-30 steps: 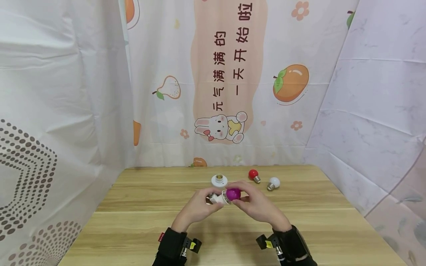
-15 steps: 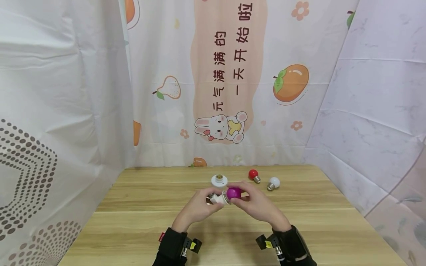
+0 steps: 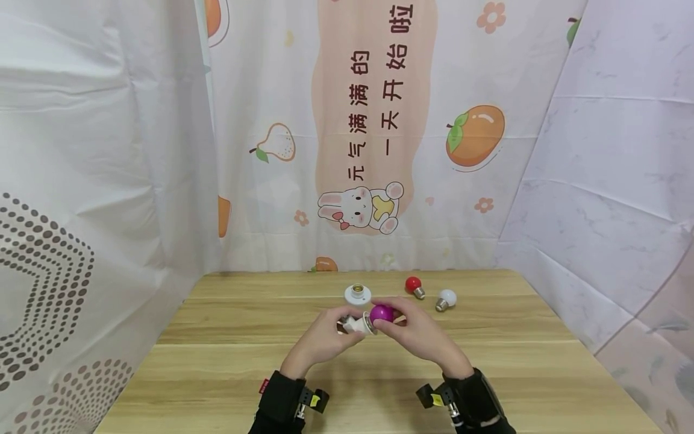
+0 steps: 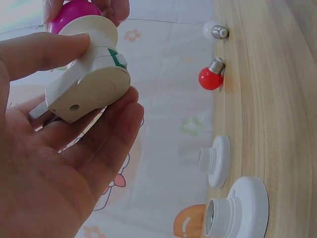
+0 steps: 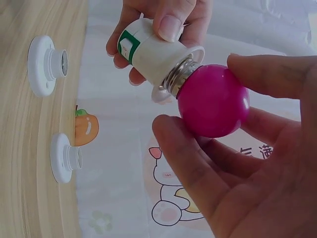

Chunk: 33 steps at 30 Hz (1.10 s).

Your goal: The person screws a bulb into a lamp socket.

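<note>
My left hand (image 3: 327, 335) grips a white plug-in lamp socket (image 4: 94, 82), thumb on one side and fingers beneath. Metal plug prongs (image 4: 38, 110) stick out at its rear, and a green-framed switch (image 5: 127, 47) shows on its side. Opposite, my right hand (image 3: 416, 333) holds a magenta light bulb (image 5: 213, 101) by its round globe between thumb and fingertips. The bulb's silver screw base (image 5: 180, 75) sits at the socket's mouth, partly inside, with several threads showing. Both things are held up above the table.
On the wooden table (image 3: 244, 355), a white round lamp holder (image 3: 357, 295) stands behind my hands. A second lamp holder (image 4: 240, 210) shows in the wrist views. A red bulb (image 3: 413, 283) and a white bulb (image 3: 447, 297) lie at the back right. A printed curtain hangs behind.
My right thumb has slid up and leftward across the magenta bulb, which has turned or shifted only slightly. My left hand and the socket stay nearly still.
</note>
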Each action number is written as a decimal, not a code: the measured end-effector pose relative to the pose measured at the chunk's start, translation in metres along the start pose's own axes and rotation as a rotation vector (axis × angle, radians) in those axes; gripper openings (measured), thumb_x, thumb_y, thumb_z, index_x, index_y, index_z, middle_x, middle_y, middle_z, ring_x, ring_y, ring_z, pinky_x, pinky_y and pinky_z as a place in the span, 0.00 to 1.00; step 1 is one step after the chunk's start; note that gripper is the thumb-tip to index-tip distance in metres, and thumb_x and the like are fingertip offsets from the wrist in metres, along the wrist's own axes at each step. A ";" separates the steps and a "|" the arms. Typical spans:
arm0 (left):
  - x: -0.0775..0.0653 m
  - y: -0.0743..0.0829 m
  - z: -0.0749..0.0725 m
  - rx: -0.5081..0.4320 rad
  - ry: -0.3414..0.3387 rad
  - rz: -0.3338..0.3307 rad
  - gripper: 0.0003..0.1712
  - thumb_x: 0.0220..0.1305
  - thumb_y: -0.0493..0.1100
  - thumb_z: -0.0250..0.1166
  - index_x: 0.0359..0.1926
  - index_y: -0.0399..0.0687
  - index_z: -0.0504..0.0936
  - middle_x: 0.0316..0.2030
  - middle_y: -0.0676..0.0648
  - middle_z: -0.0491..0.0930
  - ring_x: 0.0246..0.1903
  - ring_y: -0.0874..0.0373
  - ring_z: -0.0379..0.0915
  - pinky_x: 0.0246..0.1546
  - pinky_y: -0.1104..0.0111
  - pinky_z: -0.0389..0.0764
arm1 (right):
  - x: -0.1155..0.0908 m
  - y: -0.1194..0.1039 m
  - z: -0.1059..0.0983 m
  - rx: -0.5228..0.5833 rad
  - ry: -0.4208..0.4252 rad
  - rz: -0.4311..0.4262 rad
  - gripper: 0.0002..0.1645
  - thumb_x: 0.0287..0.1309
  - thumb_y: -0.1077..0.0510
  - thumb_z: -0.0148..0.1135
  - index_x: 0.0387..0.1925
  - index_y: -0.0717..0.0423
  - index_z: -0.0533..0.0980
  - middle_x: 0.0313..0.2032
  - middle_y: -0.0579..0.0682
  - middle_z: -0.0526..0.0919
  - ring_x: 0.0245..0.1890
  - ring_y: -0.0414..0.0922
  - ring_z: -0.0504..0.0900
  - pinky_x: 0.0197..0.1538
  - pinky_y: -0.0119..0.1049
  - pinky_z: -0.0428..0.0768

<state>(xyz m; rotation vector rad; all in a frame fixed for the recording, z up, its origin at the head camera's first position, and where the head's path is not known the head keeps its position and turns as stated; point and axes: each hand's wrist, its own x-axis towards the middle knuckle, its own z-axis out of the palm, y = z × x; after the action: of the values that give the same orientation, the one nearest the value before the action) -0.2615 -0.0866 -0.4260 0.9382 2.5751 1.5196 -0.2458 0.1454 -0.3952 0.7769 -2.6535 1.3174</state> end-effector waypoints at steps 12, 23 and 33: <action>0.001 -0.001 0.001 0.002 -0.004 0.000 0.17 0.67 0.45 0.70 0.54 0.45 0.83 0.43 0.53 0.83 0.39 0.63 0.77 0.43 0.69 0.80 | 0.001 -0.004 0.001 -0.025 0.029 0.077 0.29 0.66 0.43 0.67 0.61 0.54 0.79 0.44 0.46 0.82 0.40 0.43 0.78 0.38 0.35 0.80; 0.000 -0.001 0.000 0.010 -0.006 -0.010 0.17 0.66 0.45 0.70 0.54 0.46 0.83 0.43 0.53 0.83 0.39 0.63 0.77 0.42 0.69 0.80 | 0.002 -0.004 0.005 -0.026 0.066 0.089 0.30 0.66 0.44 0.67 0.64 0.52 0.76 0.50 0.47 0.81 0.49 0.44 0.79 0.44 0.36 0.81; 0.000 -0.001 0.000 -0.002 -0.011 -0.010 0.17 0.67 0.45 0.70 0.54 0.46 0.84 0.43 0.53 0.83 0.39 0.63 0.77 0.43 0.66 0.80 | 0.002 -0.003 0.005 0.052 0.065 -0.087 0.15 0.65 0.57 0.69 0.52 0.53 0.82 0.50 0.50 0.80 0.47 0.48 0.79 0.41 0.33 0.85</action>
<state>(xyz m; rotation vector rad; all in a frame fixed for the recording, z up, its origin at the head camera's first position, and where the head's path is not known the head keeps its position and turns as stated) -0.2620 -0.0864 -0.4265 0.9296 2.5660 1.5105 -0.2456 0.1395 -0.3957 0.8310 -2.5149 1.3701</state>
